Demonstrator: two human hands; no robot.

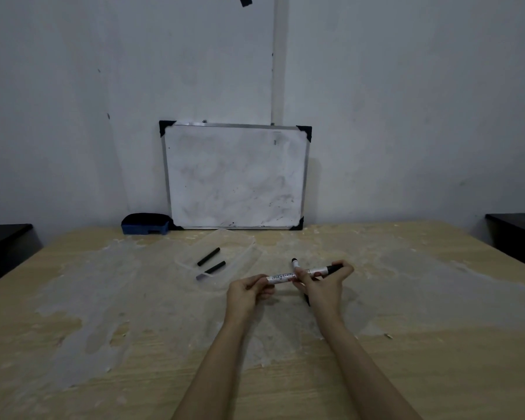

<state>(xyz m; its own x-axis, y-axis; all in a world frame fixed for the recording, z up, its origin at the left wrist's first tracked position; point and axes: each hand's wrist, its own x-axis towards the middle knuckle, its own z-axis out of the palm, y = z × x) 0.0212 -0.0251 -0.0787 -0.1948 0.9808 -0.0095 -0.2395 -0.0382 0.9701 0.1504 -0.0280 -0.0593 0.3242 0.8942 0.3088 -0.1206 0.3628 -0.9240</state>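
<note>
My left hand (249,294) grips one end of a white whiteboard marker (281,277) that lies level above the table. My right hand (323,286) holds a second marker (322,271) with a black end pointing right, and its fingers also touch the first marker. A black tip (294,262) sticks up between the two markers. Behind my left hand sits a clear plastic container (240,237) holding two black marker pieces (208,256) (214,267).
A smudged whiteboard (235,177) leans on the wall at the table's back edge. A blue eraser (145,224) sits to its left. Dark furniture flanks the wooden table (103,374) on the left (3,241) and on the right (517,234).
</note>
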